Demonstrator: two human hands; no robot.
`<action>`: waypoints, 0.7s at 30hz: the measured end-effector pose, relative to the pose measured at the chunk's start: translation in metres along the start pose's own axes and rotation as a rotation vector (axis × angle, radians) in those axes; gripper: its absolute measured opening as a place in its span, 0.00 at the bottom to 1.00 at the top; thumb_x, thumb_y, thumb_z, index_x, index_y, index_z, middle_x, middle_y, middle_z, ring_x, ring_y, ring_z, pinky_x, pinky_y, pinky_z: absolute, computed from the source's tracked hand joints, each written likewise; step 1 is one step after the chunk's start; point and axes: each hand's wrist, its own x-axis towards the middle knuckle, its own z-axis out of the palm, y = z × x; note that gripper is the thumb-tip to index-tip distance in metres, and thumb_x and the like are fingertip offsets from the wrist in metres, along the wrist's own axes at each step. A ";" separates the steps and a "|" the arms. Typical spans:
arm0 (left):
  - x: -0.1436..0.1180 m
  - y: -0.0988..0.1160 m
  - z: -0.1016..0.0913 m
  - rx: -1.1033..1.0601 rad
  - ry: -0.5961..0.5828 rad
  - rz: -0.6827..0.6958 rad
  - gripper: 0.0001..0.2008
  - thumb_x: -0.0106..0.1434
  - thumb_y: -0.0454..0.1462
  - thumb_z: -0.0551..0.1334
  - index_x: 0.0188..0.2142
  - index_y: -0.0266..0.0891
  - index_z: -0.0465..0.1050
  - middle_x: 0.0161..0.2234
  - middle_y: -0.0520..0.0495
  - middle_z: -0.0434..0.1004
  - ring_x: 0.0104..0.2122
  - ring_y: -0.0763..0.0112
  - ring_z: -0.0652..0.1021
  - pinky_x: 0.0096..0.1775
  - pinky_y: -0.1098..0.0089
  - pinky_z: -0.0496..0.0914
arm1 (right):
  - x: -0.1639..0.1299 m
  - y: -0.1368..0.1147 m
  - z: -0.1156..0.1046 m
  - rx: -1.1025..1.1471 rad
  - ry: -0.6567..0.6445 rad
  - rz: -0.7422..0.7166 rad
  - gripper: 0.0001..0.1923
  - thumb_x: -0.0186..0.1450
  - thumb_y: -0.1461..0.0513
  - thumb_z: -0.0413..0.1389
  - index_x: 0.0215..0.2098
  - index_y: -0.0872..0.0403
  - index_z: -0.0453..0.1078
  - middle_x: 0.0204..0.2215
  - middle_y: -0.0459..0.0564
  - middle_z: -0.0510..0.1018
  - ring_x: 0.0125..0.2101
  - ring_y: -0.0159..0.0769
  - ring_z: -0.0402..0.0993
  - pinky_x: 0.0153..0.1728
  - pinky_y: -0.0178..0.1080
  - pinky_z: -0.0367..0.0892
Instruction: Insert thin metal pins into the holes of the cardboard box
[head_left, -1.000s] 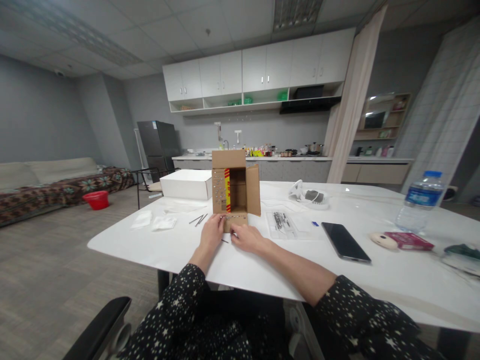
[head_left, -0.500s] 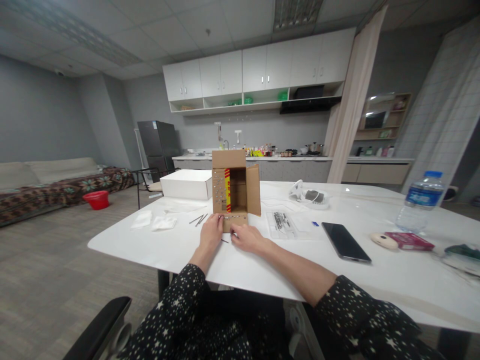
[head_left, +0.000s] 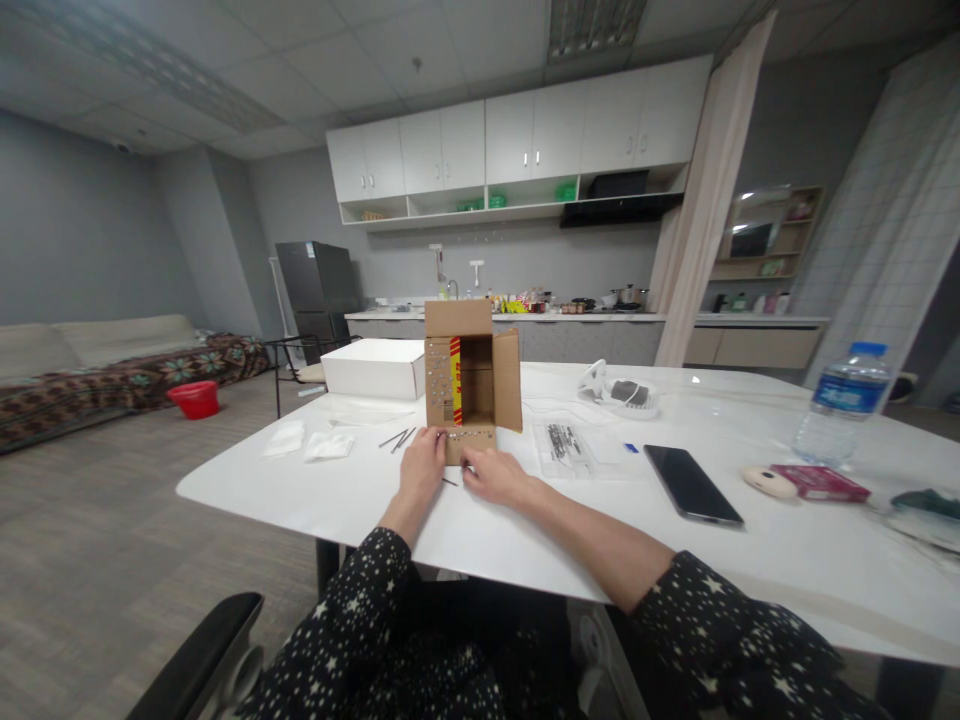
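The cardboard box point(head_left: 475, 388) stands open on the white table point(head_left: 337, 500), left hand point(head_left: 424, 457) at its front flap's point(head_left: 454, 453) left side with fingers gathered, right hand point(head_left: 491, 474) at the near edge with fingers curled narrow; whether either pinches anything I cannot tell. Best to steady left and move right in small strokes: dark rods point(head_left: 403, 439) and a plastic case point(head_left: 562, 450) flank the hands, with more room towards the person

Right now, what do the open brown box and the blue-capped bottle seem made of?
Open brown box: cardboard, matte, judging by its plain brown, folded-out flaps. Blue-capped bottle: probably plastic, clear and glossy, as its lower part looks see-through.
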 end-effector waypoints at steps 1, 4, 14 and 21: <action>0.000 0.000 0.000 0.000 -0.002 -0.001 0.14 0.69 0.37 0.51 0.43 0.37 0.74 0.42 0.40 0.77 0.43 0.61 0.77 0.47 0.62 0.70 | 0.000 0.000 0.000 0.000 0.000 0.000 0.16 0.68 0.60 0.45 0.50 0.49 0.69 0.42 0.52 0.80 0.40 0.42 0.76 0.38 0.39 0.64; -0.001 0.001 -0.001 0.001 -0.008 -0.004 0.14 0.69 0.37 0.51 0.43 0.37 0.74 0.42 0.40 0.77 0.43 0.61 0.77 0.48 0.62 0.70 | 0.000 0.000 0.000 -0.001 0.010 -0.009 0.16 0.68 0.60 0.45 0.49 0.50 0.69 0.41 0.53 0.80 0.41 0.43 0.77 0.37 0.39 0.64; -0.001 -0.001 0.002 -0.018 0.008 -0.001 0.12 0.68 0.37 0.52 0.43 0.38 0.74 0.41 0.41 0.75 0.42 0.61 0.77 0.47 0.62 0.71 | 0.000 0.000 0.000 0.005 0.006 -0.004 0.16 0.69 0.59 0.45 0.50 0.50 0.69 0.42 0.53 0.80 0.41 0.43 0.77 0.39 0.40 0.65; -0.001 0.002 -0.001 -0.056 0.006 0.000 0.12 0.68 0.38 0.52 0.42 0.38 0.74 0.41 0.41 0.76 0.42 0.61 0.77 0.47 0.60 0.71 | 0.000 0.001 0.002 0.000 0.008 -0.009 0.16 0.69 0.58 0.44 0.49 0.50 0.69 0.41 0.53 0.80 0.40 0.43 0.77 0.38 0.40 0.64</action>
